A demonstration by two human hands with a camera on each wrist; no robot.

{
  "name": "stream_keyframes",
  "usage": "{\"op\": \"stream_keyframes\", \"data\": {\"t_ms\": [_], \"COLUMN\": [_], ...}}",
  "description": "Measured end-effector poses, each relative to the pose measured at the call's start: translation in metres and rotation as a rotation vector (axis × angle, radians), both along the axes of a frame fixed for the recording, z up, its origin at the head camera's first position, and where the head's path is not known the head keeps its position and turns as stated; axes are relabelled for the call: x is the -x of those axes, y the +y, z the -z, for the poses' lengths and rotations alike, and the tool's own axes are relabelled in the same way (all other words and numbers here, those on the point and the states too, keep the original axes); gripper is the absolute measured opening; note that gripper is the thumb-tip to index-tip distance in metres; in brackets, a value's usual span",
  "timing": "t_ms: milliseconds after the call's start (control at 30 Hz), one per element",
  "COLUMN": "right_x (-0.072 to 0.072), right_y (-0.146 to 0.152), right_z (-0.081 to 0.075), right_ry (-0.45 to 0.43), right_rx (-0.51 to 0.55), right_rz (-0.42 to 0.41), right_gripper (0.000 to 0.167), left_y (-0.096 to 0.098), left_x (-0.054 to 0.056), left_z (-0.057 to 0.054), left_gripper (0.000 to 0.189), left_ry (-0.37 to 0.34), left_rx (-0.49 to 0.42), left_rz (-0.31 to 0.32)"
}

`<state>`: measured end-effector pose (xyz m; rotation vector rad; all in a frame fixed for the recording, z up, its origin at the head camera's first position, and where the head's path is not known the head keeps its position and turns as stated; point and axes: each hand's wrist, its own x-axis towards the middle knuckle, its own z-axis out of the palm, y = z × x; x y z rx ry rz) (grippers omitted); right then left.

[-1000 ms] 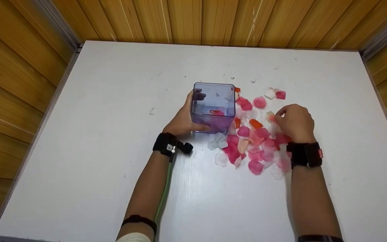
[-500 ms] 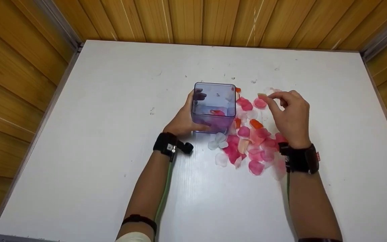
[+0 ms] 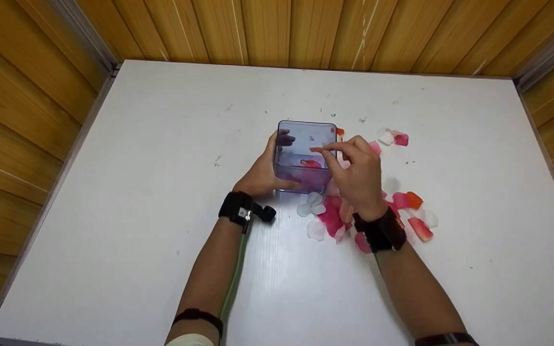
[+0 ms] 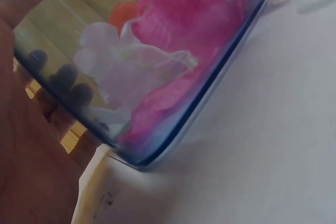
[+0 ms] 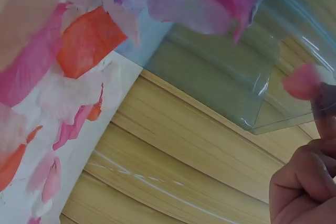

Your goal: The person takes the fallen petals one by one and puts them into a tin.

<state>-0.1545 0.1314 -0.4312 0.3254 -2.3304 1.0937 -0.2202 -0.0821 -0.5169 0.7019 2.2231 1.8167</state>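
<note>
Pink petal point(image 3: 315, 149) is pinched between the thumb and index fingertip of the right hand point(image 3: 358, 178), over the open top of a bluish see-through box point(image 3: 301, 169), the forearm slanting in from the lower right above loose petals point(image 3: 332, 216). Around the box's left side wraps the left hand point(image 3: 260, 174), thumb along the near wall and fingertips showing through the clear plastic, holding it upright with more petals point(image 3: 309, 164) inside. Both wrists wear black straps point(image 3: 380, 231) above the white table point(image 3: 161, 192).
</note>
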Motion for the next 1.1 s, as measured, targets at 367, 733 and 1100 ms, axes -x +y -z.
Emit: {"op": "stream_keyframes", "data": {"t_ms": [367,733,1100], "right_x": [0.004,0.009,0.005], "right_y": [0.002,0.073,0.143], "right_z": [-0.003,-0.018,-0.009], "right_ry": [-0.017,-0.133,-0.777], "right_rx": [0.044,-0.023,-0.279], "right_rz": [0.037,0.156,0.151], "right_gripper": [0.019,0.02,0.031], "left_y": [-0.003,-0.003,-0.001], "left_x": [-0.001,-0.002,-0.002], "left_z": [-0.002,-0.001,-0.001], "left_gripper": [0.129,0.131,0.132], "left_ry": [-0.018,-0.008,-0.035], "left_rx": [-0.016,-0.008,0.013], "left_rz": [-0.001,-0.008,-0.011]}}
